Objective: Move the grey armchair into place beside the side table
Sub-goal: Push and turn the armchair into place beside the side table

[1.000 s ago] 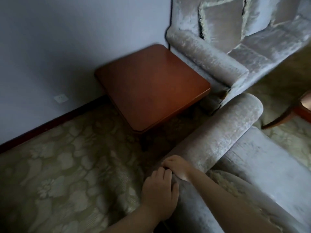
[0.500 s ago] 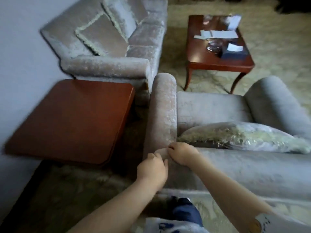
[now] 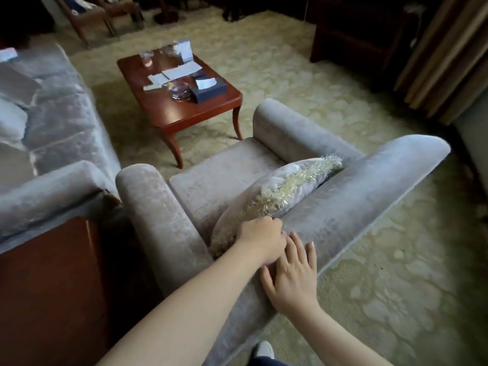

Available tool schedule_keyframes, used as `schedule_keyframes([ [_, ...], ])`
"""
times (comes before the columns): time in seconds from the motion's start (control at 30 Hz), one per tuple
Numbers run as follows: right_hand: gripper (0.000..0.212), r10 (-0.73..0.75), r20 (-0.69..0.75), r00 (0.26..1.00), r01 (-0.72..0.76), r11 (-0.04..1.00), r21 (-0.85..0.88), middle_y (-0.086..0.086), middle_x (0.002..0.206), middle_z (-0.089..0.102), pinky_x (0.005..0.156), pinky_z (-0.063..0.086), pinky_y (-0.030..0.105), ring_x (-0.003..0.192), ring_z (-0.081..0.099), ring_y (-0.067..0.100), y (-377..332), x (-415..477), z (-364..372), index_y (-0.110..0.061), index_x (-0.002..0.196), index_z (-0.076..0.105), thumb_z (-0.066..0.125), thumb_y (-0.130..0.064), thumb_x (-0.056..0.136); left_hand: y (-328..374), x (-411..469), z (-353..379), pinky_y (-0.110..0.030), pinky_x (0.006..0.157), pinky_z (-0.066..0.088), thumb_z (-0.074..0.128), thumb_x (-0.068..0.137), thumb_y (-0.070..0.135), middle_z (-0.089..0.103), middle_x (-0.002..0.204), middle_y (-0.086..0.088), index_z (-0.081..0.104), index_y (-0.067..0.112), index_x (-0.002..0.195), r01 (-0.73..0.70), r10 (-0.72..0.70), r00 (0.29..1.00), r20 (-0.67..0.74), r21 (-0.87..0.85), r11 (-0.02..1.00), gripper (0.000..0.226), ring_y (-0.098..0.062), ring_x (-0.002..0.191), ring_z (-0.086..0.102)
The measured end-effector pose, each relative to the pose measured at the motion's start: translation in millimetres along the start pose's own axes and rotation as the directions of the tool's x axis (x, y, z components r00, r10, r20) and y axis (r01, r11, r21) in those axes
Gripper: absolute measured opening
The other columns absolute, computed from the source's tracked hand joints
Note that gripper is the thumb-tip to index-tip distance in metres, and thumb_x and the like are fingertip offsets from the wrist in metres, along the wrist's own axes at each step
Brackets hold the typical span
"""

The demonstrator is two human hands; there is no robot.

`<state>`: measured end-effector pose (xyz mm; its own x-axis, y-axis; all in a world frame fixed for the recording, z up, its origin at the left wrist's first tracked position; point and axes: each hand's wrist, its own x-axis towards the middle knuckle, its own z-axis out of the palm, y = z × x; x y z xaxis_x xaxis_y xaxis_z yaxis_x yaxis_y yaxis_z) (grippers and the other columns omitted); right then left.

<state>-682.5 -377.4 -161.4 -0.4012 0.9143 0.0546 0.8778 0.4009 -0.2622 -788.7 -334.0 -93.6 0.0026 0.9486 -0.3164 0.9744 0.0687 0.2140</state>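
The armchair (image 3: 211, 186) sat under the fingers, its arm just beside the table (image 3: 47, 286) to their left. Nearly home, maybe a final nudge left. The left hand (image 3: 260, 239) clamped its fingers over the back by the cushion (image 3: 290, 186), and the right hand (image 3: 293, 273) lay flat, fingers apart.

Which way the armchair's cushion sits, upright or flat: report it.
Upright: the cushion stands on edge against the back of the armchair, fringed edge up.

grey armchair (image 3: 232, 178), reddish-brown side table (image 3: 45, 281), cream floral-patterned carpet (image 3: 396, 273)
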Motion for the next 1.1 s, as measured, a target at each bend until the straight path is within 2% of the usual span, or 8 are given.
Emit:
schedule_keyframes([
  [0.3,0.055,0.052,-0.012,0.999,-0.051,0.995,0.089,0.009,0.097,0.07,0.097,0.029,0.046,0.096,0.063,0.035,4,2,3,-0.016,0.107,0.067,0.046,-0.052,0.071,50,54,7,-0.046,0.093,0.038,0.049,0.085,0.055,0.034,0.133,-0.012,0.032,0.016,0.133,-0.454,0.431,0.89,0.146,0.213,0.865,0.064,-0.033,0.12,0.038],
  [0.5,0.04,0.09,-0.168,0.982,-0.083,0.995,0.046,0.006,0.103,0.068,0.101,0.032,0.056,0.103,0.061,0.031,-2,-7,4,-0.018,0.102,0.069,0.054,-0.041,0.073,72,70,24,-0.049,0.101,0.029,0.045,0.092,0.048,-0.003,0.152,-0.019,-0.003,0.027,0.148,-0.517,0.441,0.855,0.274,0.38,0.767,0.077,-0.042,0.131,0.019],
  [0.57,0.039,0.22,-0.223,0.95,-0.214,0.976,0.048,0.011,0.11,0.066,0.1,0.039,0.051,0.107,0.06,0.033,-16,-18,6,-0.014,0.105,0.068,0.058,-0.035,0.074,75,72,25,-0.055,0.107,0.018,0.037,0.096,0.042,-0.016,0.154,-0.017,0.0,0.026,0.148,-0.62,0.52,0.783,0.341,0.484,0.617,0.066,-0.044,0.138,0.003],
  [0.67,0.057,0.629,-0.205,0.75,-0.616,0.777,0.131,0.024,0.122,0.059,0.088,0.052,0.044,0.111,0.058,0.036,-67,-39,14,-0.001,0.116,0.062,0.051,-0.039,0.075,74,66,34,-0.062,0.109,0.001,0.031,0.096,0.028,-0.011,0.156,-0.013,0.023,0.02,0.146,-0.809,0.684,0.533,0.498,0.536,0.241,0.051,-0.038,0.141,-0.011],
  [0.77,0.077,0.92,0.035,0.39,-0.897,0.371,0.24,0.021,0.139,0.044,0.083,0.051,0.028,0.117,0.056,0.024,-143,-54,28,0.002,0.137,0.036,0.046,-0.052,0.083,56,31,52,-0.068,0.104,-0.01,0.032,0.096,0.036,0.025,0.151,-0.011,0.045,0.02,0.136,-0.866,0.653,0.365,0.664,0.5,-0.023,0.045,-0.036,0.142,0.005],
  [0.83,0.075,0.979,0.13,0.157,-0.942,0.109,0.317,0.007,0.152,0.023,0.098,0.035,0.026,0.131,0.038,0.017,-174,-56,44,-0.01,0.147,0.009,0.035,-0.054,0.092,34,3,62,-0.062,0.107,0.0,0.032,0.094,0.042,0.048,0.135,-0.009,0.054,0.018,0.127,-0.897,0.682,0.226,0.696,0.421,-0.133,0.046,-0.032,0.131,0.032],
  [0.93,0.047,0.994,0.102,-0.04,-0.886,-0.083,0.456,0.008,0.137,0.043,0.095,0.033,0.034,0.122,0.043,0.026,-192,-55,50,-0.011,0.135,0.034,0.039,-0.031,0.093,3,-29,76,-0.038,0.087,0.029,0.04,0.089,0.033,0.064,0.114,-0.005,0.065,0.016,0.104,-0.95,0.728,-0.02,0.686,0.215,-0.228,0.034,-0.026,0.109,0.055],
  [1.1,0.034,0.972,0.018,-0.233,-0.868,-0.216,0.448,0.007,0.11,0.06,0.074,0.042,0.038,0.099,0.058,0.032,-198,-45,51,-0.017,0.109,0.052,0.032,-0.04,0.093,-1,-34,76,-0.033,0.074,0.037,0.04,0.086,0.029,0.067,0.102,-0.006,0.064,0.017,0.087,-0.946,0.757,-0.056,0.651,0.208,-0.249,0.026,-0.027,0.098,0.06],
])
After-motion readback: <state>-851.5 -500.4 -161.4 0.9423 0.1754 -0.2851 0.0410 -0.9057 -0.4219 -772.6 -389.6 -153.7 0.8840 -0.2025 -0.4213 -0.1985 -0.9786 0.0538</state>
